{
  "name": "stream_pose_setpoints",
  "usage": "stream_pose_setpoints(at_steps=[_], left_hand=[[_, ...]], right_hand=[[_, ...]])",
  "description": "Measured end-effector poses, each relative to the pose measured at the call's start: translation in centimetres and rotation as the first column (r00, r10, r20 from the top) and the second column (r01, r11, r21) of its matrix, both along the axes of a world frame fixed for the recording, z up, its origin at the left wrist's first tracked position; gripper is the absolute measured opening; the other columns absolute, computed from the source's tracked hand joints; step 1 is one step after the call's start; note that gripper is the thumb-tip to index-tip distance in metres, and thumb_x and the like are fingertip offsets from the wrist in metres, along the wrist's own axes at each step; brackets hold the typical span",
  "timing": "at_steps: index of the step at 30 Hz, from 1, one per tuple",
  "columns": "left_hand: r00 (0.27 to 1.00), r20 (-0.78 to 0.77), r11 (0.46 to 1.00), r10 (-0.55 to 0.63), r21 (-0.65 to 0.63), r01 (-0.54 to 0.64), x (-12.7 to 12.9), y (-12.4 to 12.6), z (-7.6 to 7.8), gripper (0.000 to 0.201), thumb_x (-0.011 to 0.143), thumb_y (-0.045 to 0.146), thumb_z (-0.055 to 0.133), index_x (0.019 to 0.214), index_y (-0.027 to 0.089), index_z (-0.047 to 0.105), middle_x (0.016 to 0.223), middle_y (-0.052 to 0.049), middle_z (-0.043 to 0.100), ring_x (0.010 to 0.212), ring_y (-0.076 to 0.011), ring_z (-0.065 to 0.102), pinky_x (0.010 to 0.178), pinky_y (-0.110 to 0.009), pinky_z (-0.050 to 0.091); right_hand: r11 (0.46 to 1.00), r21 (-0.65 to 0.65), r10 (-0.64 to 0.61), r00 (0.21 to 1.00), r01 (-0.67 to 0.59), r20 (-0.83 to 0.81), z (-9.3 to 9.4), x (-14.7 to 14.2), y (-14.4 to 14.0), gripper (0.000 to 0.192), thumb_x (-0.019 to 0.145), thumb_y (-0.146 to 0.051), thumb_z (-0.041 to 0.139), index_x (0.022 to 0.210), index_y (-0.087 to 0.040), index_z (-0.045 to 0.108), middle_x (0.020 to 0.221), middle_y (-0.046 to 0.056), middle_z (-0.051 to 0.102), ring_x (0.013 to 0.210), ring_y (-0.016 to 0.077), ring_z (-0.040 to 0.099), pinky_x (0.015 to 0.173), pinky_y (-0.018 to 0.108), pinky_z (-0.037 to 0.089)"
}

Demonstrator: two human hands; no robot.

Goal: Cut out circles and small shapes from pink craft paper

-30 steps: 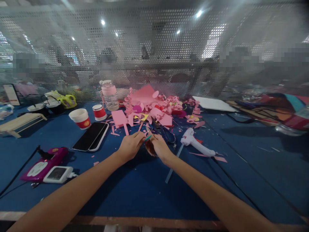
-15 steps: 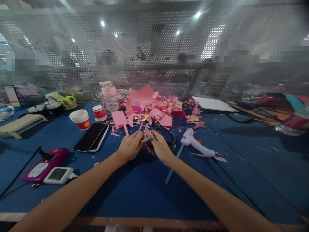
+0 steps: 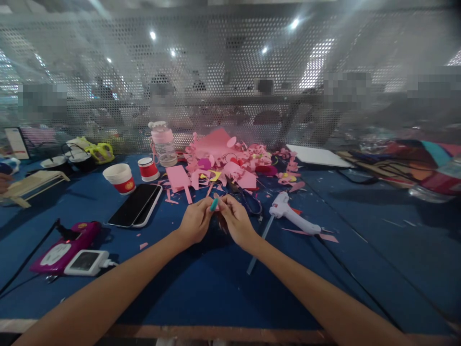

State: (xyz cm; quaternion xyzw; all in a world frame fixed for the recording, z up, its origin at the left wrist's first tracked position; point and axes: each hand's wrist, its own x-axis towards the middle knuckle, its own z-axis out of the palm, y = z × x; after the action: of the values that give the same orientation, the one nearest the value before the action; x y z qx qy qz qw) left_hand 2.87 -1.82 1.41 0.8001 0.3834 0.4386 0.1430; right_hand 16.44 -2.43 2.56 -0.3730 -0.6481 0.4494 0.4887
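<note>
My left hand (image 3: 196,220) and my right hand (image 3: 237,222) meet over the middle of the blue table, fingertips pinched together. Between them is a small pink paper piece (image 3: 217,208), mostly hidden by the fingers. A narrow teal spot (image 3: 214,204) shows at the left thumb tip; whether it is a nail or a separate piece I cannot tell. Just beyond my right hand lie dark-handled scissors (image 3: 252,202). A white glue gun (image 3: 293,216) rests to the right, a clear glue stick (image 3: 260,246) sticking out behind it.
A heap of pink paper scraps (image 3: 230,154) spreads behind my hands. Left stand a clear bottle (image 3: 165,149), a red-and-white roll (image 3: 148,169) and paper cups (image 3: 120,179), near a black phone (image 3: 131,205). A purple power strip (image 3: 66,247) and white device (image 3: 87,262) lie nearer; a perforated screen (image 3: 223,96) rises behind.
The fingertips have drawn closer together, and the teal spot has shifted slightly left and turned more upright. A person's hand has come in at the far left edge.
</note>
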Motion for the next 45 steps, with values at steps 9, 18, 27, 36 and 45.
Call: stream_pose_setpoints(at_steps=[9, 18, 27, 36, 45], left_hand=[[0.949, 0.303, 0.966, 0.085, -0.257, -0.004, 1.2, -0.5, 0.0, 0.044, 0.086, 0.047, 0.028, 0.072, 0.014, 0.053, 0.059, 0.002, 0.047, 0.053, -0.0086, 0.040, 0.050, -0.020, 0.032], [0.918, 0.358, 0.925, 0.167, -0.381, -0.020, 1.7, -0.4, -0.1, 0.043, 0.083, 0.051, 0.031, 0.068, 0.014, 0.049, 0.057, 0.003, 0.043, 0.051, -0.0080, 0.036, 0.048, -0.020, 0.031], [0.913, 0.367, 0.940, 0.181, -0.338, -0.050, 1.6, -0.6, 0.1, 0.043, 0.084, 0.050, 0.030, 0.070, 0.014, 0.050, 0.060, 0.002, 0.047, 0.054, -0.0087, 0.039, 0.050, -0.020, 0.034], [0.911, 0.369, 0.937, 0.183, -0.345, -0.049, 1.6, -0.7, -0.1, 0.038, 0.085, 0.046, 0.032, 0.071, 0.015, 0.049, 0.057, 0.003, 0.043, 0.050, -0.0076, 0.036, 0.046, -0.020, 0.031], [0.919, 0.341, 0.944, 0.196, -0.318, -0.084, 1.8, -1.1, 0.0, 0.039, 0.086, 0.044, 0.031, 0.077, 0.014, 0.054, 0.061, 0.001, 0.051, 0.053, -0.0093, 0.041, 0.049, -0.021, 0.034]], right_hand=[[0.989, -0.150, -0.035, 0.987, 0.011, -0.157, -0.1, -1.1, -0.5, 0.039, 0.075, -0.058, 0.047, 0.066, -0.021, 0.036, 0.046, -0.009, 0.034, 0.033, 0.0057, 0.031, 0.031, 0.020, 0.025], [0.974, -0.225, -0.072, 0.977, 0.026, -0.199, -0.7, -1.4, -0.4, 0.046, 0.071, -0.068, 0.041, 0.066, -0.022, 0.036, 0.042, -0.009, 0.035, 0.029, 0.0059, 0.031, 0.029, 0.020, 0.025], [0.977, -0.211, -0.061, 0.985, 0.025, -0.162, 0.0, -1.4, -0.6, 0.038, 0.075, -0.060, 0.044, 0.073, -0.022, 0.040, 0.047, -0.008, 0.036, 0.034, 0.0070, 0.032, 0.032, 0.021, 0.026], [0.981, -0.189, -0.065, 0.985, 0.034, -0.161, -0.3, -1.4, -0.5, 0.036, 0.077, -0.056, 0.044, 0.068, -0.022, 0.035, 0.046, -0.008, 0.035, 0.033, 0.0066, 0.032, 0.032, 0.021, 0.025], [0.985, -0.088, -0.153, 0.984, 0.146, -0.086, -0.3, -1.4, -0.7, 0.030, 0.081, -0.047, 0.041, 0.070, -0.020, 0.041, 0.055, -0.005, 0.038, 0.047, 0.0093, 0.036, 0.045, 0.023, 0.031]])
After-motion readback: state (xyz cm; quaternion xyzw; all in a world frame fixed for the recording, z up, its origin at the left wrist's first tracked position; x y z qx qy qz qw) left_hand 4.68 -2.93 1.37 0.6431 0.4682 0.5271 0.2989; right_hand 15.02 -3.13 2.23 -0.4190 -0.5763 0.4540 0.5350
